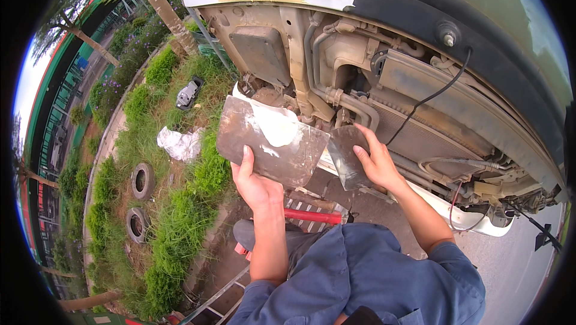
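My left hand (pixel 257 190) grips the lower edge of a wide, flat, brown-grey plate (pixel 240 133) with an irregular white patch and scuffs on it. My right hand (pixel 377 162) is closed round the side of a smaller dark rectangular plate (pixel 351 166), just right of the larger one. Both plates are held in front of the exposed front of a vehicle (pixel 408 115), where pipes, a radiator, a hanging black cable (pixel 432 97) and a loose white panel (pixel 480 226) show. A red bar (pixel 306 216) lies below the plates.
A metal ladder-like frame (pixel 222 301) lies at my feet. To the left are grass (pixel 168 253), shrubs, two old tyres (pixel 142 182), a crumpled white sheet (pixel 180 144), a dark-and-silver part (pixel 188 94), a tree trunk (pixel 165 10) and a green structure. Grey pavement (pixel 522 265) is at the right.
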`<state>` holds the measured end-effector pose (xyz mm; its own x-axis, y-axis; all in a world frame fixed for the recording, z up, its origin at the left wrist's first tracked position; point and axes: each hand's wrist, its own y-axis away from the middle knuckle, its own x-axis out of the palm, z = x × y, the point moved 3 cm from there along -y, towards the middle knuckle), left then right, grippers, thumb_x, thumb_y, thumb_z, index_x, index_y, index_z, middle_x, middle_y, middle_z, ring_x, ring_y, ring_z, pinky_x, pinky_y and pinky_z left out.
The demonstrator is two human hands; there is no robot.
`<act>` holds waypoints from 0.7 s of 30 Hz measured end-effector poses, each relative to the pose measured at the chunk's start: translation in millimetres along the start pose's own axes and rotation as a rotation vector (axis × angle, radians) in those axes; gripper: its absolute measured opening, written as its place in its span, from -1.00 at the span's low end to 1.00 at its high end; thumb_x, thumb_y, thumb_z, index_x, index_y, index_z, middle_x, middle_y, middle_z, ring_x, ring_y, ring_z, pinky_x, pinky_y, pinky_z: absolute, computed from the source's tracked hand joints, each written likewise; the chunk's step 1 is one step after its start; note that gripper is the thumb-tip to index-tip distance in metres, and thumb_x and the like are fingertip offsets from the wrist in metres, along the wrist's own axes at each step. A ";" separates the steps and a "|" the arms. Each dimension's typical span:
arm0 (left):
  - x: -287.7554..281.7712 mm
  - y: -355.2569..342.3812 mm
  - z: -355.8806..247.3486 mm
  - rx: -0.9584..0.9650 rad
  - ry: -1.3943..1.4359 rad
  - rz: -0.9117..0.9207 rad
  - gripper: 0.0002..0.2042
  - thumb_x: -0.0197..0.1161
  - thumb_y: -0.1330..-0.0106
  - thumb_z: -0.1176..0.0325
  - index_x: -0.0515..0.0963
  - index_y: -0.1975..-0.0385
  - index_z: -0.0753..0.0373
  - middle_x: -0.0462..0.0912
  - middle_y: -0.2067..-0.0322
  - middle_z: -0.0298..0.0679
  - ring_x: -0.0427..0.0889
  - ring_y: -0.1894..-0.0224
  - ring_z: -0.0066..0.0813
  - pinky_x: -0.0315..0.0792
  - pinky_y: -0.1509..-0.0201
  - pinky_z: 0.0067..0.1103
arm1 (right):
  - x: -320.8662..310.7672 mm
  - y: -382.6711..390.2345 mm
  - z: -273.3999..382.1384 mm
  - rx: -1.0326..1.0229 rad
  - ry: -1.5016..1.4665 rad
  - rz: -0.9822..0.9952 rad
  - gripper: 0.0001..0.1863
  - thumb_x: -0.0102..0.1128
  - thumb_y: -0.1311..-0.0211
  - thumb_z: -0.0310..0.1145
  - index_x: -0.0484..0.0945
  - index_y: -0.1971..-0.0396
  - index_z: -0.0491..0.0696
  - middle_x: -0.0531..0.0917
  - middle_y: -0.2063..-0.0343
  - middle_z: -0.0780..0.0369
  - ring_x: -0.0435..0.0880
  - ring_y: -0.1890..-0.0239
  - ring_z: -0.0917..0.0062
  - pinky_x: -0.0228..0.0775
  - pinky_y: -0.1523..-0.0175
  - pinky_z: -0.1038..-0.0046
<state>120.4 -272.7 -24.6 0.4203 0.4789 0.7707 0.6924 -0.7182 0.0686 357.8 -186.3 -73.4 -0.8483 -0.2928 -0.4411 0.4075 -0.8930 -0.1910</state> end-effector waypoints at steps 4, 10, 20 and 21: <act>-4.0 -1.0 31.2 -0.138 0.138 -0.090 -0.62 0.14 -0.38 0.40 0.36 -0.19 0.19 0.48 -0.14 -0.25 0.46 -0.17 -0.29 0.29 -0.31 -0.23 | 27.3 -3.9 -7.9 -0.061 -0.179 -0.205 -0.54 -0.02 -0.28 -0.57 0.34 -0.20 -0.17 0.57 -0.04 0.11 0.48 -0.19 0.41 0.18 -0.32 0.40; 11.3 30.3 59.3 -0.103 -0.051 -0.135 -0.57 0.23 -0.24 0.66 0.39 -0.12 0.26 0.55 -0.04 -0.17 0.61 -0.03 -0.28 0.56 -0.09 -0.31 | 88.4 4.2 -17.3 -0.114 -0.905 -0.012 -0.40 0.23 -0.24 -0.45 0.28 -0.27 -0.16 0.48 -0.15 0.15 0.42 -0.23 0.44 0.23 -0.30 0.37; -19.7 66.3 81.8 -0.214 -0.372 0.165 -0.66 0.27 -0.26 0.61 0.48 -0.03 0.29 0.61 0.04 -0.20 0.59 -0.03 -0.33 0.48 -0.13 -0.35 | 77.0 -5.4 -13.3 0.187 -1.357 0.025 -0.53 0.16 -0.36 -0.34 0.34 -0.22 -0.09 0.51 -0.10 0.20 0.48 -0.15 0.42 0.33 -0.24 0.30; -22.3 63.0 77.9 -0.038 -0.440 0.254 -0.65 0.27 -0.25 0.62 0.48 -0.04 0.31 0.62 0.04 -0.21 0.59 -0.02 -0.36 0.45 -0.16 -0.39 | 76.2 -6.8 -12.3 0.129 -1.372 0.044 -0.52 0.15 -0.36 -0.34 0.32 -0.24 -0.09 0.51 -0.12 0.18 0.48 -0.18 0.37 0.33 -0.26 0.24</act>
<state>200.4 -289.2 -86.8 0.7857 0.4480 0.4266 0.5179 -0.8535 -0.0575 294.6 -198.3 -116.5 -0.5170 -0.3532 0.7797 0.4721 -0.8775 -0.0844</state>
